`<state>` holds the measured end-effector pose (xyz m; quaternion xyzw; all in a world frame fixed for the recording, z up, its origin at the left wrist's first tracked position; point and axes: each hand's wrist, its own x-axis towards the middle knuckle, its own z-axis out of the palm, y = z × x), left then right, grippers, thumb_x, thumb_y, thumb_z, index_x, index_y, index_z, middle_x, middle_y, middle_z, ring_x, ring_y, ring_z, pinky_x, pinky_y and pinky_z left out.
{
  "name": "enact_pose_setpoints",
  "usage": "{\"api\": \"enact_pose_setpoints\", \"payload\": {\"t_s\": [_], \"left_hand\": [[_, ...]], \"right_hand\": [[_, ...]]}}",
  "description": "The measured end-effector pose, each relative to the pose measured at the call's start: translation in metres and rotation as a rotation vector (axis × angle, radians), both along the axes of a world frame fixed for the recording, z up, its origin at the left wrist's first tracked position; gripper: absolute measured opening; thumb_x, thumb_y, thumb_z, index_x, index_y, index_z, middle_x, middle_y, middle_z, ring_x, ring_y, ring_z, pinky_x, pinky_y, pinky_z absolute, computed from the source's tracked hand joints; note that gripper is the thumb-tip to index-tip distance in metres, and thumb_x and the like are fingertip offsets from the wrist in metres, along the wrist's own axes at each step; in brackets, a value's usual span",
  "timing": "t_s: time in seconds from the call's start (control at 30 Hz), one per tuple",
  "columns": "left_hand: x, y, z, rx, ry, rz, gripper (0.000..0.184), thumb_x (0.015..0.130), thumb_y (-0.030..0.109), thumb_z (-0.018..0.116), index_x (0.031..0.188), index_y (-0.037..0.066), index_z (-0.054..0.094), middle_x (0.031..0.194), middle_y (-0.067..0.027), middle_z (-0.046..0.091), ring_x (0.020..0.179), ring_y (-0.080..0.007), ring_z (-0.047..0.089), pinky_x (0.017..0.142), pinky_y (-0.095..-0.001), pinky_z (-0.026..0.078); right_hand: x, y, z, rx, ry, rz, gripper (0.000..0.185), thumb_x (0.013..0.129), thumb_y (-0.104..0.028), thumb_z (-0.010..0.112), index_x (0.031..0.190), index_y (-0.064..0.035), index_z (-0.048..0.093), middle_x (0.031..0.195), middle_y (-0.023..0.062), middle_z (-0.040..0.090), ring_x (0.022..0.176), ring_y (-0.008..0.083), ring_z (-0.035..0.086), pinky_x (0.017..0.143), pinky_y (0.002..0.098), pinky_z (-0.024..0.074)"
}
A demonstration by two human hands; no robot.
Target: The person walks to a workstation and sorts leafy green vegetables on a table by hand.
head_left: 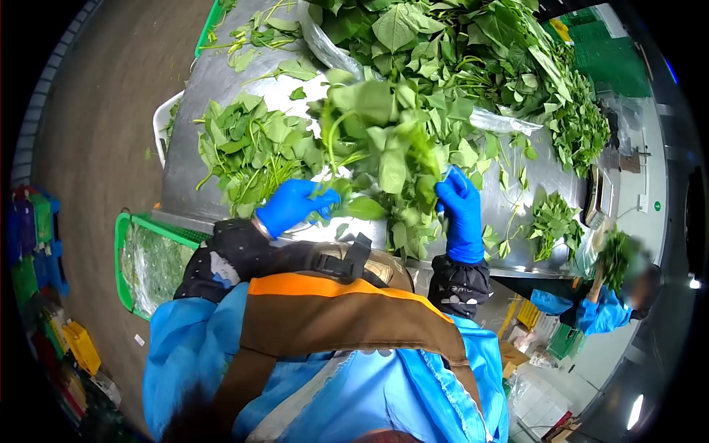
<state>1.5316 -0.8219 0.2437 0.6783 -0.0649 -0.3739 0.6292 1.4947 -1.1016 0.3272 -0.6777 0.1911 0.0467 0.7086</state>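
Both hands wear blue gloves. My right hand [460,209] is closed on the edge of a bunch of leafy greens [391,166], which is smeared by motion above the table's near edge. To the left of that bunch, my left hand [294,208] has its fingers curled against the greens' stems and a low-hanging leaf; the fingertips are partly hidden. Just beyond my left hand lies a pile of leafy greens [255,144] with its stems toward the middle. A large heap of greens [458,55] covers the far part of the metal table [196,140].
A green crate [124,269] lined with clear plastic stands at the left near edge. Clear plastic [325,46] lies under the heap. A small bunch [554,225] rests on the table's right. At far right, a person in a blue sleeve [602,314] holds greens.
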Motion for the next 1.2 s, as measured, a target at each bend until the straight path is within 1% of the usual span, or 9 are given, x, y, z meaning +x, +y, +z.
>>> {"api": "enact_pose_setpoints", "payload": {"t_s": [0.1,0.2,0.37,0.43,0.53,0.63,0.8,1.0,1.2], "left_hand": [[-0.001,0.010,0.019,-0.058,0.183,0.115,0.027,0.085,0.017,0.053,0.106,0.001,0.059,0.091,-0.0054,0.063,0.074,-0.0103,0.059,0.066,-0.0227,0.046],[-0.010,0.016,0.058,-0.265,-0.090,0.284,0.033,0.087,0.018,0.048,0.114,0.000,0.052,0.099,-0.0108,0.061,0.078,-0.0140,0.060,0.071,-0.0248,0.048],[-0.002,-0.019,0.037,-0.456,0.384,0.044,0.035,0.085,0.017,0.052,0.115,-0.003,0.050,0.102,-0.0139,0.060,0.085,-0.0169,0.061,0.076,-0.0264,0.048],[-0.008,-0.041,0.025,-0.309,0.011,0.034,0.033,0.083,0.015,0.054,0.111,-0.002,0.054,0.102,-0.0109,0.061,0.088,-0.0175,0.060,0.080,-0.0270,0.046],[-0.016,-0.059,-0.018,-0.080,-0.317,-0.119,0.029,0.084,0.013,0.052,0.109,-0.002,0.055,0.102,-0.0093,0.061,0.088,-0.0142,0.058,0.077,-0.0261,0.046],[-0.028,-0.066,0.022,-0.285,0.206,0.049,0.023,0.088,0.018,0.048,0.082,-0.003,0.057,0.075,-0.0121,0.061,0.058,-0.0148,0.057,0.057,-0.0277,0.048],[-0.022,-0.056,0.006,-0.059,0.162,0.075,0.026,0.086,0.026,0.056,0.080,0.001,0.060,0.056,-0.0039,0.054,0.044,-0.0085,0.049,0.040,-0.0224,0.039],[-0.028,-0.050,0.005,-0.078,0.048,0.012,0.022,0.086,0.023,0.055,0.087,0.003,0.063,0.058,-0.0017,0.053,0.046,-0.0069,0.047,0.042,-0.0210,0.039],[-0.031,-0.038,-0.024,0.145,-0.574,-0.187,0.015,0.076,0.015,0.056,0.087,0.010,0.064,0.063,-0.0084,0.059,0.055,-0.0256,0.058,0.050,-0.0360,0.045]], "right_hand": [[-0.003,-0.004,-0.020,-0.016,0.078,0.064,0.054,0.071,-0.001,0.063,0.122,-0.0007,0.046,0.083,-0.0022,0.052,0.071,0.0066,0.051,0.066,0.0201,0.0435],[-0.013,0.004,-0.004,0.175,-0.081,-0.041,0.057,0.071,0.001,0.061,0.125,0.0009,0.042,0.081,-0.0051,0.048,0.071,0.0052,0.047,0.070,0.0189,0.0419],[-0.012,0.015,-0.036,0.355,-0.025,0.031,0.060,0.073,0.000,0.057,0.128,0.0050,0.033,0.108,0.0079,0.056,0.090,0.0111,0.054,0.077,0.0231,0.0435],[-0.012,0.038,-0.034,0.366,-0.051,-0.011,0.064,0.075,-0.003,0.058,0.131,0.0045,0.028,0.109,0.0100,0.055,0.093,0.0136,0.055,0.081,0.0259,0.0437],[-0.016,0.047,-0.046,0.436,-0.067,-0.058,0.060,0.077,-0.002,0.058,0.130,0.0042,0.030,0.107,0.0091,0.055,0.090,0.0130,0.055,0.081,0.0246,0.0436],[-0.016,0.057,-0.034,0.222,-0.002,-0.045,0.044,0.078,-0.005,0.057,0.120,0.0033,0.045,0.098,0.0068,0.059,0.081,0.0111,0.057,0.072,0.0234,0.0453],[-0.028,0.006,-0.027,-0.597,0.021,-0.213,0.018,0.084,-0.014,0.055,0.092,-0.0007,0.063,0.077,0.0032,0.062,0.065,0.0088,0.055,0.055,0.0215,0.0420],[-0.014,0.029,0.005,-0.256,-0.092,-0.058,0.023,0.082,-0.019,0.058,0.096,-0.0005,0.062,0.078,0.0037,0.061,0.062,0.0079,0.050,0.057,0.0207,0.0395],[0.021,0.032,0.001,-0.276,-0.123,-0.024,0.020,0.077,-0.023,0.064,0.080,-0.0038,0.066,0.062,-0.0025,0.054,0.058,0.0044,0.042,0.052,0.0208,0.0324]]}}
